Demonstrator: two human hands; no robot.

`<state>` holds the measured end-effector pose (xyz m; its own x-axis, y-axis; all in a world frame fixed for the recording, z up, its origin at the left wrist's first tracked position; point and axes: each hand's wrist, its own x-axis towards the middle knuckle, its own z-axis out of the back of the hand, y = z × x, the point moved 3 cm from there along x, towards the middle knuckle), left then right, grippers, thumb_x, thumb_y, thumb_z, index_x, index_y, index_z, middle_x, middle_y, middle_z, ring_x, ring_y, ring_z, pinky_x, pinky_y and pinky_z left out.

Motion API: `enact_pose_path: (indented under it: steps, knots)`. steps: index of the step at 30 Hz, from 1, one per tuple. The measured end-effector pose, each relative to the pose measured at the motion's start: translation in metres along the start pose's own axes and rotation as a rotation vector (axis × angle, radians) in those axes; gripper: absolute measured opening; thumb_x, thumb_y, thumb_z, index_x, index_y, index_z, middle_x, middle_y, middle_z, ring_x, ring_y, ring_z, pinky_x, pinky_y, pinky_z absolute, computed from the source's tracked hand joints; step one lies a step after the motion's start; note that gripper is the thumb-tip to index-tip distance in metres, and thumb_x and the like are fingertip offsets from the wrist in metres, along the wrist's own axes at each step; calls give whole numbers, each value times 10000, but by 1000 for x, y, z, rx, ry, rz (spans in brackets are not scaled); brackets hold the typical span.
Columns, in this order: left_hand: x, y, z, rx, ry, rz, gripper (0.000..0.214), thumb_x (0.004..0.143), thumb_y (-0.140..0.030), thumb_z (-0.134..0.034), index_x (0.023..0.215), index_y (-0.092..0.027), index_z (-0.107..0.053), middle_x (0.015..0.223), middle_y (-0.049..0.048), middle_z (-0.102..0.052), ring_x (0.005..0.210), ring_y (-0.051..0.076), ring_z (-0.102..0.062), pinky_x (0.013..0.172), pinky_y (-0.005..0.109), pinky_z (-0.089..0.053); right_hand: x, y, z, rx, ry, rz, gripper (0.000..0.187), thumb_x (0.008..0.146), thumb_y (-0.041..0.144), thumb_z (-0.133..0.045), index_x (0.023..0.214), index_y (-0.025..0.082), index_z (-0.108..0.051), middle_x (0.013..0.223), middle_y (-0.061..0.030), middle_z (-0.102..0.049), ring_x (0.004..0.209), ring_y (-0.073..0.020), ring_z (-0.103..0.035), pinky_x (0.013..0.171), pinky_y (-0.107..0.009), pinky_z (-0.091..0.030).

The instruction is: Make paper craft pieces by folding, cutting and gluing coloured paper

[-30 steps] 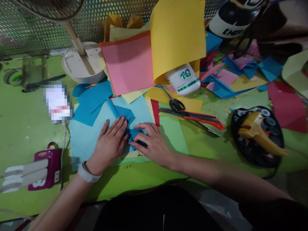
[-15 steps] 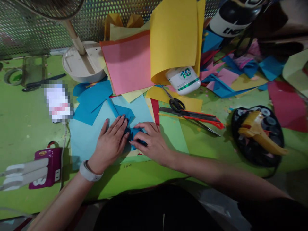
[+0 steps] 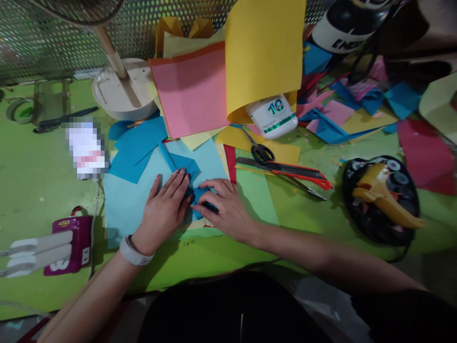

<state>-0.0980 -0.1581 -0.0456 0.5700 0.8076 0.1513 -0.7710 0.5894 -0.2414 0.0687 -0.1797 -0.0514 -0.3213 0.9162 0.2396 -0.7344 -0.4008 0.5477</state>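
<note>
A dark blue folded sheet of paper (image 3: pixel 181 164) lies on a stack of pale blue sheets (image 3: pixel 132 205). My left hand (image 3: pixel 166 205) rests nearly flat on its left part, fingers stretched out, with a white band on the wrist. From the right, my right hand (image 3: pixel 226 207) bends its fingers and thumb around the paper's lower right edge and grips it. Part of the folded sheet is hidden under both hands.
Scissors (image 3: pixel 263 153) and an orange cutter knife (image 3: pixel 303 171) lie right of the stack. A white jar (image 3: pixel 274 116) stands behind, under curled yellow paper (image 3: pixel 264 57). A yellow glue gun (image 3: pixel 387 195) sits on a black tray. At left are a phone (image 3: pixel 85 150) and purple adapter (image 3: pixel 67 247).
Both hands stay almost where they were on the blue paper, with only slight finger movement. The whole view has shifted a little.
</note>
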Motion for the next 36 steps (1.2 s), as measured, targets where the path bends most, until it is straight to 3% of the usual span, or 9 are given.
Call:
enact_pose_path:
  steps: [3,6,12,23,36]
  knots:
    - [0,0,0,-1,-12,-1,499,998,-289,-400,1486,-188,-377,1507,116,-432,1390,267,-423,1163,559,-263,-4,1,7,0,-24,72,267,982,391,-490,933,228,-695,1164,-82,-632,1158,-229,-537,983,-421,-444]
    - [-1,-1,-1,1,-11,-4,492,1000,-296,-400,1477,-177,-393,1507,118,-433,1395,262,-416,1171,548,-252,-11,7,14,-108,-31,272,291,984,404,-483,1049,217,-696,1273,-110,-611,1276,-251,-483,1021,-433,-425]
    - [-1,-1,1,9,4,-1,484,999,-288,-390,1466,-162,-405,1518,118,-417,1408,255,-395,1181,538,-237,-26,12,10,-344,30,506,562,964,553,-450,1249,99,-617,1386,-168,-570,1345,-286,-436,1064,-456,-387]
    - [-1,-2,2,4,15,-5,490,992,-258,-381,1469,-151,-405,1521,126,-410,1408,264,-394,1181,556,-237,-29,8,4,-281,64,489,697,917,615,-494,1305,42,-573,1385,-208,-560,1366,-315,-420,1074,-489,-404]
    - [-2,-2,1,-6,12,-2,493,989,-253,-379,1470,-146,-404,1521,131,-410,1410,262,-392,1181,556,-237,-33,10,8,-302,62,568,668,922,652,-444,1248,95,-617,1377,-170,-580,1358,-292,-445,1091,-479,-393]
